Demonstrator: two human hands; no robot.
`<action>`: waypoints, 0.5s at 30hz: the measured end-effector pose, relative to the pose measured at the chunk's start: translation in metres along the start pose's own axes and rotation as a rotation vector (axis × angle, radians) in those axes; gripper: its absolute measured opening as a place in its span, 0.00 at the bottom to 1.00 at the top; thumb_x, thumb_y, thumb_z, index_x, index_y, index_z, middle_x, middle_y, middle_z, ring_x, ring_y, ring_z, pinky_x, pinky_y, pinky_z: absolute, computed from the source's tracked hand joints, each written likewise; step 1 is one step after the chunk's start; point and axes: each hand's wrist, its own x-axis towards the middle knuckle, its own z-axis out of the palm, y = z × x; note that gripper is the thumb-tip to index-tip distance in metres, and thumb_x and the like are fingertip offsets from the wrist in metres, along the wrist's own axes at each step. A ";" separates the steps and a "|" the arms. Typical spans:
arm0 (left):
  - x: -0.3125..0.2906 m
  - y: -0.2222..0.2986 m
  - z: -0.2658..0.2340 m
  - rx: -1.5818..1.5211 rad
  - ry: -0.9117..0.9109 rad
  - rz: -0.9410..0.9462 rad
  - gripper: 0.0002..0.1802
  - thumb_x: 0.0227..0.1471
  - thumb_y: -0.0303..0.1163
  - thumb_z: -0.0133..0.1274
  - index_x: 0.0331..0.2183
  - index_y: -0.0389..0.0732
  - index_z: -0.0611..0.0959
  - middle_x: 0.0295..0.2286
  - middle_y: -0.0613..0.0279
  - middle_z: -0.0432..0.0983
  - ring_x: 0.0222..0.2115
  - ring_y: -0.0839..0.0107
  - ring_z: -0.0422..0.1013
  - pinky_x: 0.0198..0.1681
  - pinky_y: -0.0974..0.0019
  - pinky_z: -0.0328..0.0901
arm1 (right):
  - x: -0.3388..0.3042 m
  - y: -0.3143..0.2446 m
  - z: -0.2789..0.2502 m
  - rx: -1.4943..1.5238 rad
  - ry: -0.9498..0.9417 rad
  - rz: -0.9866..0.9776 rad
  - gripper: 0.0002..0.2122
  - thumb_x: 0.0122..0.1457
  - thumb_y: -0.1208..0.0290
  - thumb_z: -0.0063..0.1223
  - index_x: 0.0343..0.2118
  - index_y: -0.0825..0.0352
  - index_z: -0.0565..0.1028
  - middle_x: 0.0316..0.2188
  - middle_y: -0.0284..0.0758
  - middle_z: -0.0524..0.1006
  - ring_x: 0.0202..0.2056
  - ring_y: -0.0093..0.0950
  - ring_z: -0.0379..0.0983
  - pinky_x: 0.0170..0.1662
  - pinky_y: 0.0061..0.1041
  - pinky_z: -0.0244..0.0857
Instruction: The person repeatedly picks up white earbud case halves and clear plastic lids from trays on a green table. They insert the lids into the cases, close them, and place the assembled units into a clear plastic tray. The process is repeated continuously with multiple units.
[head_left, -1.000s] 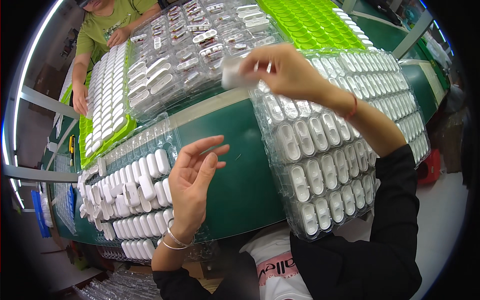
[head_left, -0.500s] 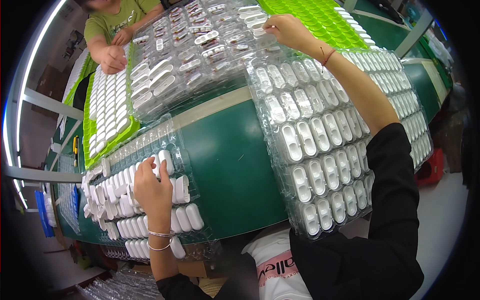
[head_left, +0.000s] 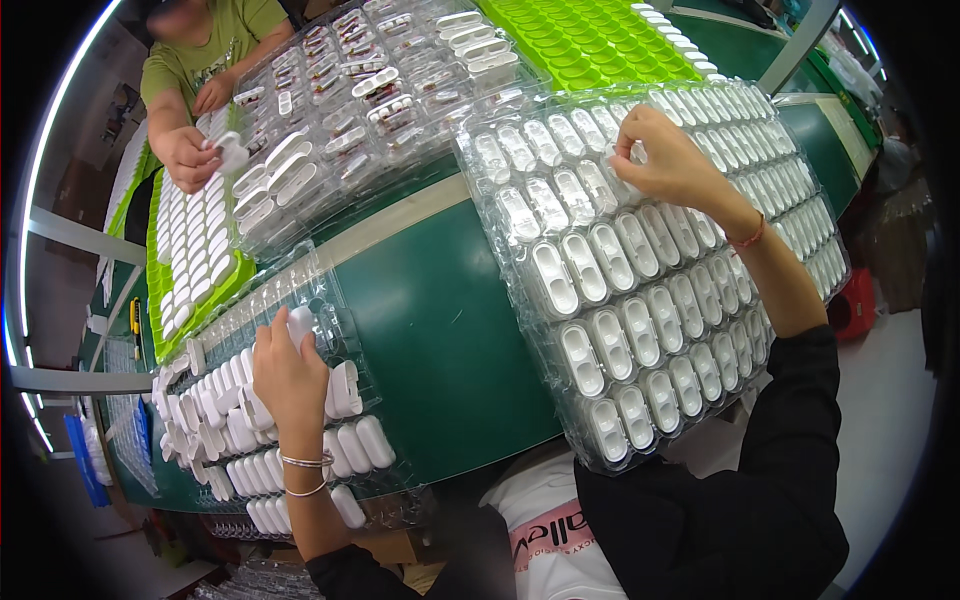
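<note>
My left hand (head_left: 290,380) is closed around a white oval case (head_left: 301,324), gripped between thumb and fingers. It is just above the left clear tray (head_left: 345,330), among rows of white cases and loose white pieces (head_left: 205,410). My right hand (head_left: 665,165) hovers over the far part of the right clear tray (head_left: 520,330). Its thumb and forefinger are pinched; whatever they hold, if anything, is too small to make out. That tray carries rows of open white case shells (head_left: 610,255) with hollow oval insides.
Across the table (head_left: 430,290), a person's hand (head_left: 190,160) holds a white piece above a green tray (head_left: 160,290) of white ovals. Stacked clear trays (head_left: 340,110) with small parts lie in the middle. Another green tray (head_left: 590,45) is behind. Metal posts (head_left: 85,380) stand left.
My right hand has come back from the far trays to above the right tray. My left hand has taken hold of a white case. The person opposite has lifted a white piece.
</note>
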 end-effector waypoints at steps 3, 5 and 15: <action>0.000 0.006 -0.008 -0.354 -0.049 0.000 0.20 0.49 0.23 0.58 0.46 0.32 0.76 0.35 0.52 0.77 0.36 0.61 0.75 0.39 0.65 0.70 | 0.005 -0.023 -0.006 0.473 -0.012 0.135 0.10 0.56 0.67 0.59 0.28 0.70 0.75 0.27 0.36 0.77 0.31 0.29 0.75 0.33 0.28 0.70; -0.003 0.008 -0.006 -0.935 -0.197 -0.062 0.19 0.51 0.22 0.56 0.47 0.31 0.75 0.37 0.53 0.77 0.38 0.66 0.75 0.42 0.67 0.69 | 0.014 -0.059 -0.008 0.783 -0.119 0.200 0.08 0.58 0.70 0.57 0.31 0.71 0.76 0.29 0.35 0.78 0.32 0.25 0.76 0.34 0.23 0.71; -0.034 0.064 -0.038 -1.731 -0.437 -0.112 0.21 0.54 0.22 0.56 0.49 0.29 0.72 0.42 0.53 0.76 0.43 0.70 0.73 0.48 0.68 0.67 | 0.007 -0.158 0.034 0.998 -0.364 -0.014 0.09 0.56 0.79 0.57 0.41 0.71 0.77 0.37 0.38 0.79 0.35 0.22 0.77 0.36 0.20 0.74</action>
